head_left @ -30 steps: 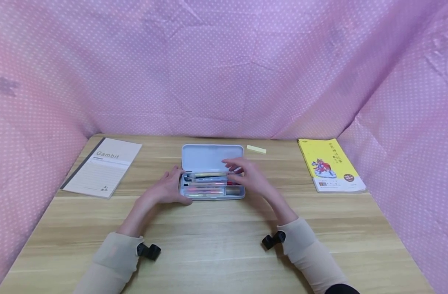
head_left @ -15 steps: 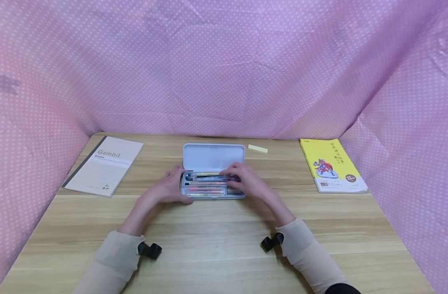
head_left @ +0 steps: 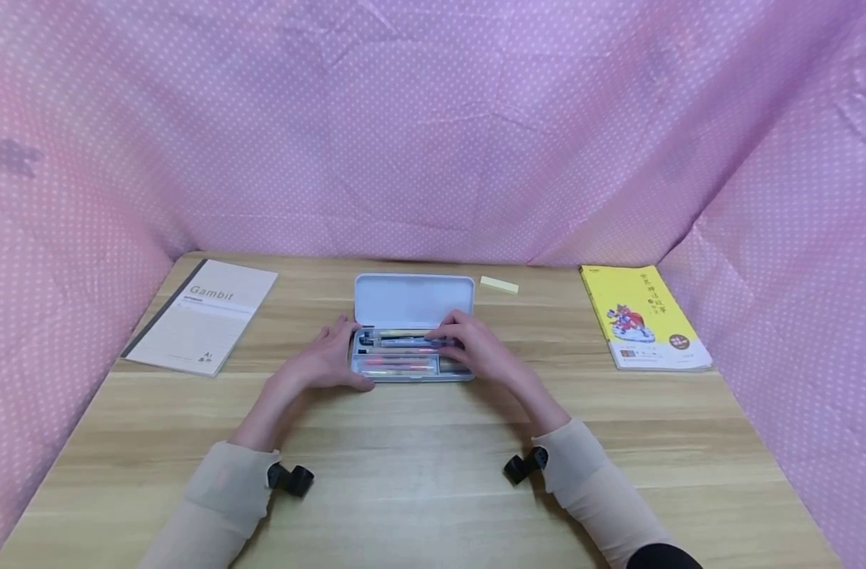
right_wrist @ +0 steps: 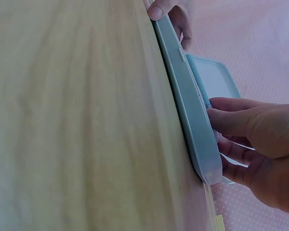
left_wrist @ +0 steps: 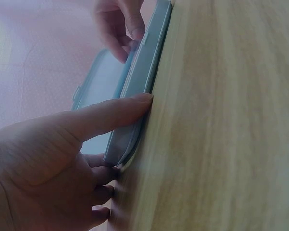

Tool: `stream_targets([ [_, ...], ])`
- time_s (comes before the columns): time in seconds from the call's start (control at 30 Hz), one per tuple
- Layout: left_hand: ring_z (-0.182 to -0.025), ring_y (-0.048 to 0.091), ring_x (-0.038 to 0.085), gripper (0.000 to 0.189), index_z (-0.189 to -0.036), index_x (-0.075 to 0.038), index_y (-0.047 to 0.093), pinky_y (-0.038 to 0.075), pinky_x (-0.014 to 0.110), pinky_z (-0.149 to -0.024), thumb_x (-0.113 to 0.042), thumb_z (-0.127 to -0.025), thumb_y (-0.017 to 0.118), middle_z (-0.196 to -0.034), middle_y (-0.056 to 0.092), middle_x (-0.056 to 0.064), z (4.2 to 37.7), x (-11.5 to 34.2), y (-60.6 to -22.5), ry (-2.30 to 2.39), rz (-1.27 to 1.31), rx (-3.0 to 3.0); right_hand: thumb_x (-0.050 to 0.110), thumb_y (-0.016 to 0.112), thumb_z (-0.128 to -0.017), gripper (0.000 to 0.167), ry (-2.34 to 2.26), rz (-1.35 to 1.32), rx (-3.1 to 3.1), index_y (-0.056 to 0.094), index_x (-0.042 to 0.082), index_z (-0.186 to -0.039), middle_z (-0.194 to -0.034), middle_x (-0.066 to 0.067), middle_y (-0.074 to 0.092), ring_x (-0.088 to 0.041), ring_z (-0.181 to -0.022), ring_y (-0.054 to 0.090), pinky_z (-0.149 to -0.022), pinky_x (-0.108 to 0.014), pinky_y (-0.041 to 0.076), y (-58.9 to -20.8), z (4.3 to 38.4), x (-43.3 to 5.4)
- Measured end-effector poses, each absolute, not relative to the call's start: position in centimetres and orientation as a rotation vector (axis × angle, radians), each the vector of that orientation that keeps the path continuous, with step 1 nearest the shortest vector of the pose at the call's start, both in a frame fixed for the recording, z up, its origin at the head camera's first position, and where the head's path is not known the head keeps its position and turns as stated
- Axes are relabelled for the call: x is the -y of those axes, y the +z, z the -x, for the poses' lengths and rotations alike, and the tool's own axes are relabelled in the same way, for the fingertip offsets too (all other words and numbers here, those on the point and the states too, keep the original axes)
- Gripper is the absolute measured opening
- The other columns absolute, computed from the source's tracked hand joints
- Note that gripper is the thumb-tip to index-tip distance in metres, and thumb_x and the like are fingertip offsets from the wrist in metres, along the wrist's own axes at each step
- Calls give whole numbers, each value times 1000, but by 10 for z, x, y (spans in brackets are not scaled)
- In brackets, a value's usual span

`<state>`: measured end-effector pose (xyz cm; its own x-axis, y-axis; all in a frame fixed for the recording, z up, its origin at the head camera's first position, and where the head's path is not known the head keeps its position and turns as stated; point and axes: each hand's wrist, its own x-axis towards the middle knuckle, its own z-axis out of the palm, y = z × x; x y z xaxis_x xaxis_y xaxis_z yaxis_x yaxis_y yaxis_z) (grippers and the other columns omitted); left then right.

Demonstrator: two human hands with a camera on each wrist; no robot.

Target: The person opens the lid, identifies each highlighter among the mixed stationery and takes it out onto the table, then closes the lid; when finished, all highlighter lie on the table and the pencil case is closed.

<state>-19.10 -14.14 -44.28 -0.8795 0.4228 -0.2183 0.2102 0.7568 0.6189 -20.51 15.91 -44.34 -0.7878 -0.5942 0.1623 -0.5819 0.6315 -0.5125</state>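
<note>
**Blue pen (head_left: 404, 343) pinched at open pencil case (right_wrist: 189, 101)**

The right hand (head_left: 479, 348) pinches the pen's right end, thumb and fingertips nearly together. The left hand (head_left: 319, 362) grips the case's left end, thumb across the near wall. The case lies mid-table (head_left: 419, 466), its lid (head_left: 414, 299) on the far side. A notebook (head_left: 201, 316) lies left, a yellow book (head_left: 642, 320) right, a pale strip (head_left: 499, 284) beside the lid.

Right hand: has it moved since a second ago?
Yes: in the head view, the right hand has shifted slightly down and left against the pencil case.
</note>
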Motion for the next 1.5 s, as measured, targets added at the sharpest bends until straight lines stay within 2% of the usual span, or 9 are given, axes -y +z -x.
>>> stream_targets([
  [0.2,-153,15,58,107,-151,1,33,12,68,-128,-42,-71,88,-165,17,34,192,142,-440,860,-455,-2606,5,72,-93,27,-888,1021,-2818,76,11,-119,-108,-5,69,-18,-100,65,-88,-35,57,-438,207,-158],
  [0.4,-153,21,55,105,-152,1,33,13,67,-129,-40,-72,88,-164,22,31,195,142,-441,854,-465,-2607,6,72,-94,25,-880,1023,-2823,77,12,-118,-105,-4,70,-16,-97,65,-85,-33,56,-437,208,-157],
  [0.6,-150,25,55,104,-152,0,34,20,67,-127,-41,-73,88,-162,27,30,195,144,-443,827,-460,-2618,5,70,-95,24,-883,1029,-2835,77,11,-117,-106,-5,70,-16,-97,64,-84,-32,56,-438,209,-157],
  [0.83,-153,19,55,105,-152,2,33,13,66,-129,-40,-73,88,-165,20,32,195,145,-442,829,-467,-2613,1,67,-95,26,-1008,964,-2801,77,9,-118,-108,-9,69,-20,-100,64,-85,-31,56,-434,209,-163],
  [1.0,-156,15,52,104,-152,1,32,8,64,-131,-39,-72,87,-167,16,32,196,143,-446,861,-478,-2606,-6,67,-92,27,-1172,938,-2768,75,2,-116,-106,-15,67,-25,-97,62,-84,-29,57,-427,210,-188],
  [1.17,-158,9,49,106,-152,0,32,4,62,-131,-41,-71,87,-168,13,31,197,143,-449,891,-477,-2596,-12,67,-89,29,-1232,940,-2810,74,-2,-116,-103,-18,69,-29,-95,64,-84,-32,60,-426,216,-229],
  [1.37,-158,5,51,107,-151,-1,32,4,64,-131,-43,-70,88,-169,11,32,194,143,-447,894,-472,-2585,-12,68,-88,28,-1187,896,-2919,74,-3,-114,-100,-19,71,-25,-88,65,-77,-24,60,-431,223,-279],
  [1.5,-157,10,52,109,-151,1,33,5,64,-131,-44,-69,89,-167,14,33,191,143,-446,889,-472,-2593,-13,69,-87,28,-1133,854,-2969,75,-2,-113,-99,-19,71,-21,-87,64,-75,-22,59,-432,227,-302],
])
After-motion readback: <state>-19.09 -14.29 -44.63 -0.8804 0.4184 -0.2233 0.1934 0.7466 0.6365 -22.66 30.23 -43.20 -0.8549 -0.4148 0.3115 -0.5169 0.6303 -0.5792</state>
